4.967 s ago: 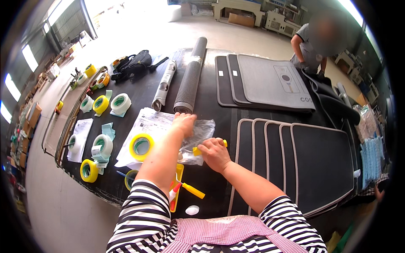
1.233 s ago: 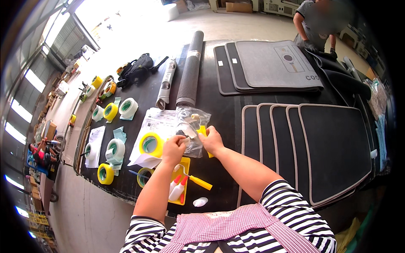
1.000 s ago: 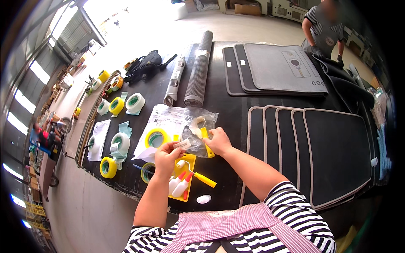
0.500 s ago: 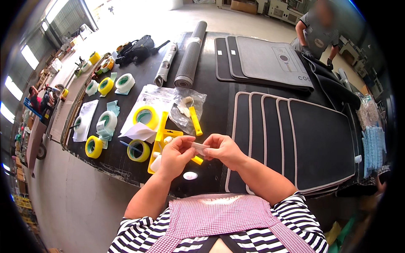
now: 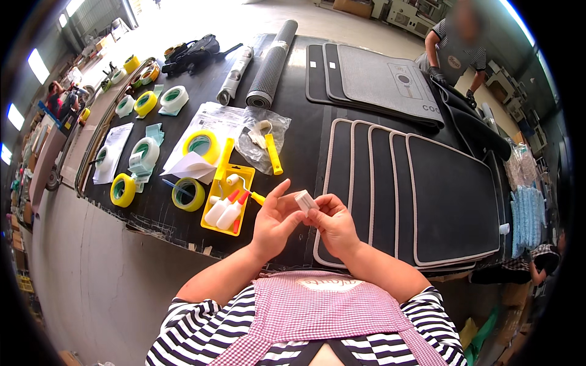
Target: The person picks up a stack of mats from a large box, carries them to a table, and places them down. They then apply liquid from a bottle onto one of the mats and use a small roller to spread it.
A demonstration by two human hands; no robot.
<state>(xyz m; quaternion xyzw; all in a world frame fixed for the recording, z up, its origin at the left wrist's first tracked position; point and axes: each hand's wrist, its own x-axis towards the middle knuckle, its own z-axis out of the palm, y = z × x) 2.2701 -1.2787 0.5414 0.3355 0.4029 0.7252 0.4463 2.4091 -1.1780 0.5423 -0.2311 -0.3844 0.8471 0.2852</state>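
Above the table's near edge, both hands meet at a small stack of white slips, perhaps labels (image 5: 306,201). My right hand (image 5: 337,230) pinches it between thumb and fingers. My left hand (image 5: 273,222) steadies its left side with thumb and fingers, while one finger points up, away from the stack. Just left of my left hand is a yellow tray (image 5: 243,222) with two white bottles with red caps (image 5: 227,212) and a small white roller (image 5: 233,179). A yellow-handled roller (image 5: 273,155) rests on a clear plastic bag (image 5: 251,146).
Overlapping black mats with pale edging (image 5: 455,201) cover the right side; grey mats (image 5: 381,79) lie beyond. Tape rolls (image 5: 123,190), papers (image 5: 113,149), a rolled grey mat (image 5: 271,73) and a black bag (image 5: 194,55) occupy the left and back. A gloved person (image 5: 455,58) stands far right.
My hands have come nearer and slightly right, uncovering the tray's bottles. The white stack is tilted more upright and a left finger has lifted off. The white round piece on the table is now out of sight.
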